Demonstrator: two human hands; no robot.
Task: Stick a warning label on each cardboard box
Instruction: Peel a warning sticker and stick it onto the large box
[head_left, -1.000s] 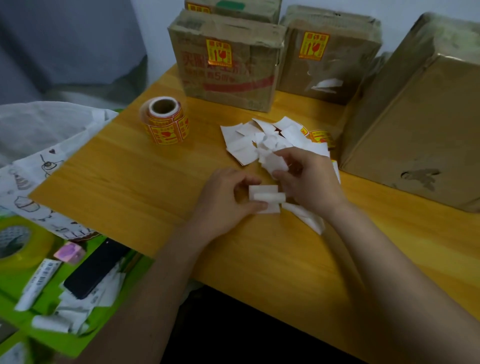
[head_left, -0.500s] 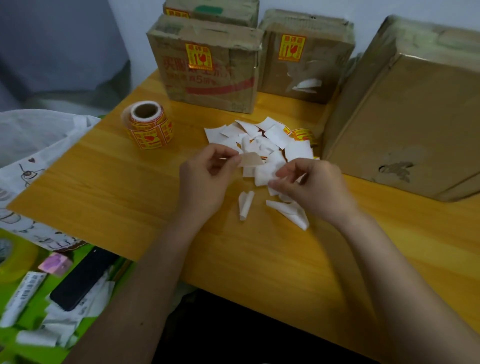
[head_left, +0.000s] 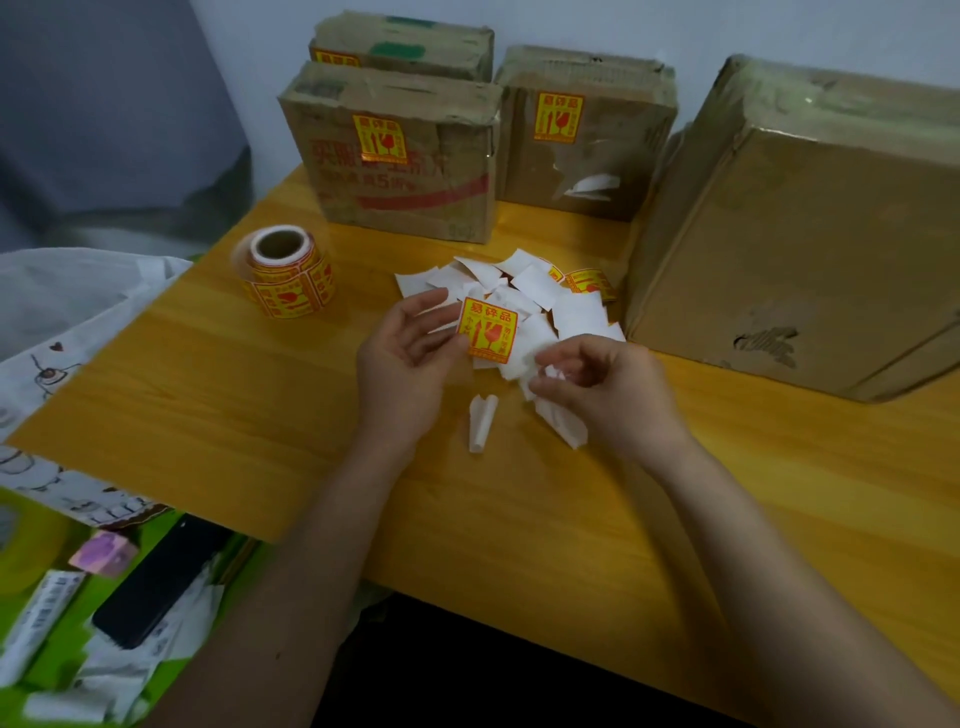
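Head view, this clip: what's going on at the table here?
A person is labelling cardboard boxes. The left hand pinches a peeled yellow warning label, while the right hand holds crumpled white backing paper above a pile of discarded backings. The label roll stands on the wooden table. Three boxes at the back already carry labels; the large box on the right shows none on the sides in view.

The warning label (head_left: 487, 329) pinched at the left hand (head_left: 410, 358) fingertips reads 易碎品. Beyond the hands, the same heading tops stickers on two cardboard boxes (head_left: 395, 156) (head_left: 587, 135). The nearer box's red print shows a "5".
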